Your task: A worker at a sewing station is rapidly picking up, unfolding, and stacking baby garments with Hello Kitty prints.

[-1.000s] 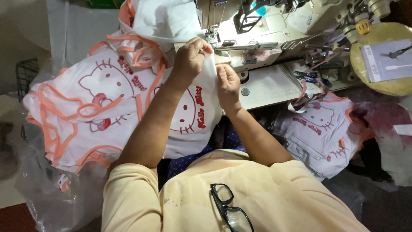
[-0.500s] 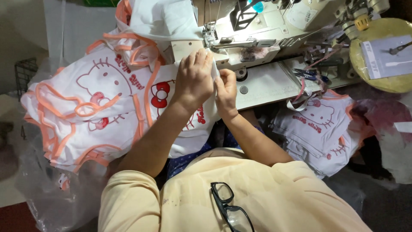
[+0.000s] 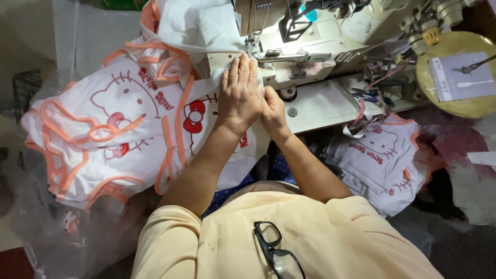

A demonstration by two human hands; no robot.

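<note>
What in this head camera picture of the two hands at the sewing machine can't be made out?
- Head view: the white fabric edge being fed is covered by the left hand.
- Head view: the right hand has its fingertips tucked behind the left hand.
- Head view: the needle of the cream sewing machine is too small to tell.
- Head view: the black-framed glasses are cut off by the bottom edge.

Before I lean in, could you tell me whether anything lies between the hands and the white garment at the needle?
Nothing visible does: the left hand lies flat on the garment, the right hand beside it.
</note>
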